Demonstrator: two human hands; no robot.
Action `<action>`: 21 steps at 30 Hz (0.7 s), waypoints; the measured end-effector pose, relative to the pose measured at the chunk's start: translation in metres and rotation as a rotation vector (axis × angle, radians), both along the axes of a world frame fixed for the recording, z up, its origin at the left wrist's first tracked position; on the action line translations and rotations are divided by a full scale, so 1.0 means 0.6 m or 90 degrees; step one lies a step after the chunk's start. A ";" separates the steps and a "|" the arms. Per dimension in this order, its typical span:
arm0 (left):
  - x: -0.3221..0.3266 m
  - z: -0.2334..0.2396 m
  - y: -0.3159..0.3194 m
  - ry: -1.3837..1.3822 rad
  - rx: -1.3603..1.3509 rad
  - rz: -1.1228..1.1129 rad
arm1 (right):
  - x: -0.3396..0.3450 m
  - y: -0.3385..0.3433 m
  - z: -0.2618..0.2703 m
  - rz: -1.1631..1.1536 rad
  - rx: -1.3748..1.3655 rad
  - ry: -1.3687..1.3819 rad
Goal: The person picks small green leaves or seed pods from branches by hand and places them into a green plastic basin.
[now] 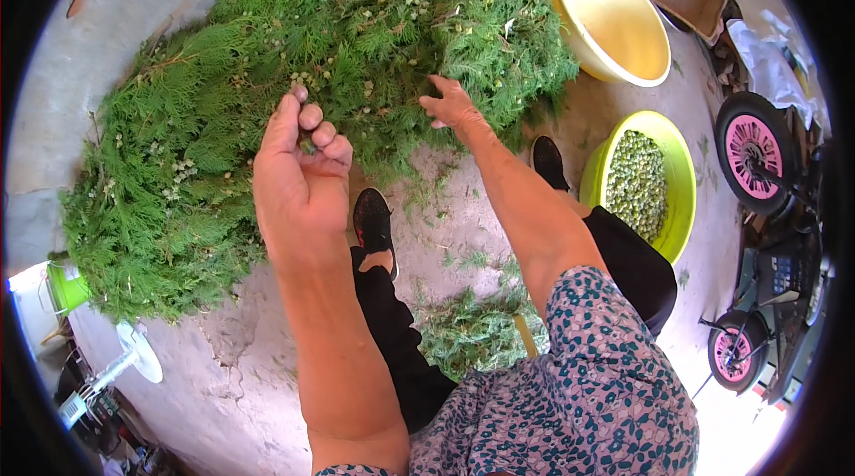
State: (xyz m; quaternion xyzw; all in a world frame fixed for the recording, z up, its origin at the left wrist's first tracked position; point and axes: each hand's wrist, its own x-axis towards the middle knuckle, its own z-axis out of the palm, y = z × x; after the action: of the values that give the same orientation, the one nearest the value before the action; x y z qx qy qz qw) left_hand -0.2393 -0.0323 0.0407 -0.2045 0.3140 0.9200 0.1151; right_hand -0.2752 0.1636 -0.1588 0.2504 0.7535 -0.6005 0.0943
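Note:
A large heap of cut conifer branches [200, 82], with flat green sprays and small pale cones [184, 172], lies before me along the wall. My left hand [300, 175] is raised over its front edge, palm up and fingers curled inward. A small green cone [308, 145] shows beneath the curled fingers; how many are held is hidden. Farther right, my right hand [454, 107] reaches to the sprays with its fingers apart, and nothing shows in it. Beside my right knee stands a yellow-green plastic basin [682, 202] with many picked green cones [634, 185] inside.
A pale yellow basin [618, 22] stands by the heap's right end. Loose sprigs [467, 329] lie on the concrete floor between my legs. At right is a small bike with pink wheels [755, 155]. A white-based stand [143, 352] and a green bucket [67, 287] are at left.

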 end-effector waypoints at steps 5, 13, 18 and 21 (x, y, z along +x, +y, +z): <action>-0.007 0.001 0.006 -0.003 0.021 -0.003 | 0.010 0.031 -0.020 -0.205 -0.304 0.117; -0.008 -0.007 -0.020 0.010 0.043 0.004 | 0.093 0.060 -0.015 -0.329 -0.324 0.156; -0.012 -0.005 -0.017 -0.016 0.046 0.020 | 0.105 0.061 -0.006 -0.412 -0.374 0.131; -0.006 -0.001 0.000 -0.035 0.017 0.051 | 0.084 0.067 -0.020 -0.463 -0.330 0.050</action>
State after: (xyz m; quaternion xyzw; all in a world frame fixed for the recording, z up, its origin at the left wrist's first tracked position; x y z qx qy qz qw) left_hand -0.2428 -0.0326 0.0402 -0.2409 0.2901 0.9218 0.0895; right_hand -0.2251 0.2040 -0.1706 0.4444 0.4443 -0.7725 -0.0918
